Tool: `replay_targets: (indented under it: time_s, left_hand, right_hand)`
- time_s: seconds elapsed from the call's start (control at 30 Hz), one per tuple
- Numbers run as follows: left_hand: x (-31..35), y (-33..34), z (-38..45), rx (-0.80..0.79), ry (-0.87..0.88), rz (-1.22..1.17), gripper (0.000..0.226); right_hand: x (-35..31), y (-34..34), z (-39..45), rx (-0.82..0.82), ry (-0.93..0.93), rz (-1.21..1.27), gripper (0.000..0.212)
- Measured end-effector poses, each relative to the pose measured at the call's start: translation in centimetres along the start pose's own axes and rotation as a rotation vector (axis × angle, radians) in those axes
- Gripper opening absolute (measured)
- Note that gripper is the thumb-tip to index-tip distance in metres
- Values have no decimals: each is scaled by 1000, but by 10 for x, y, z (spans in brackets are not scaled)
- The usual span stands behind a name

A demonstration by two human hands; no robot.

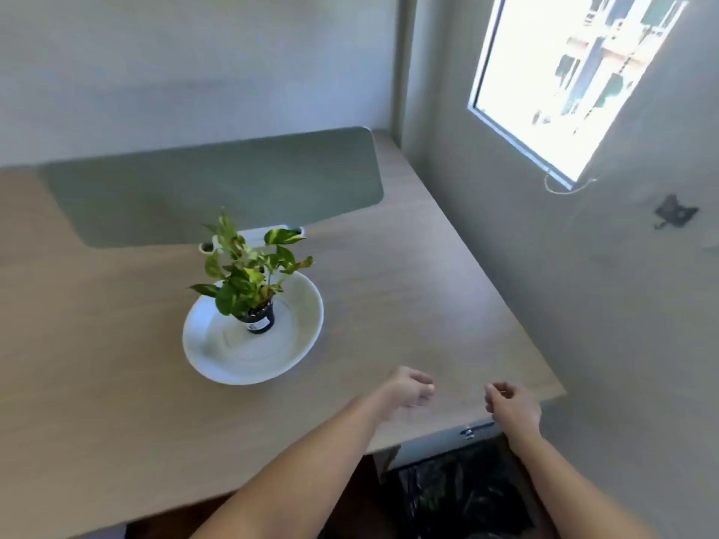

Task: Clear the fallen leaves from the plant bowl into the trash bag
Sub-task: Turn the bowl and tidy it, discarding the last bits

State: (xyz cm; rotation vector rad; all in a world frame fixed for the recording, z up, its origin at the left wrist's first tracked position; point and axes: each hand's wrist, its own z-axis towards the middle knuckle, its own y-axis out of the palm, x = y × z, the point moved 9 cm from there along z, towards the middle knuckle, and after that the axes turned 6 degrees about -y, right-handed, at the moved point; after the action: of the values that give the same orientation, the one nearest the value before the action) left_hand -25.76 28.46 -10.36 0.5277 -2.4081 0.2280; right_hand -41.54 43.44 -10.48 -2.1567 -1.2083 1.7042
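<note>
A white bowl (253, 359) sits on the wooden desk (116, 383), with a small green plant (245, 274) in a black pot (260, 320) at its middle. No loose leaves show on the bowl's white surface. A black trash bag (459, 496) hangs below the desk's near right corner, with green bits inside. My left hand (408, 387) hovers over the desk right of the bowl, fingers loosely curled, nothing visible in it. My right hand (513, 402) is at the desk's right corner above the bag, fingers curled, and I see nothing held.
A grey-green mat (218, 184) lies at the back of the desk. A white object (256, 233) stands behind the plant. The wall (583, 305) with a bright window (576, 79) runs along the desk's right side.
</note>
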Motion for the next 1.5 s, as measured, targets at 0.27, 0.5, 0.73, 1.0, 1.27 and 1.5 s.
replay_targets:
  time_s: [0.27,0.5,0.73,1.0,1.27,1.5]
  left_hand:
    - [-53,-207,-78,441,52,-296,10]
    - [-128,-359,-126,959,-37,-261,9]
    - [-159,-399,-116,867,-201,-255,64]
    - [-170,-408,-92,759,-233,-372,52]
    - [-176,-408,-86,724,-256,-429,56]
    - [-178,-407,-84,716,-268,-449,56]
  right_hand:
    - [-137,145,-25,-246,-262,-25,19]
    - [-220,275,-87,-389,-474,-175,10]
    - [-235,379,-120,-586,-553,-413,10]
    - [-228,423,-112,-580,-482,-534,18]
    - [-222,430,-104,-585,-478,-623,25]
    - [-222,428,-103,-548,-500,-648,24]
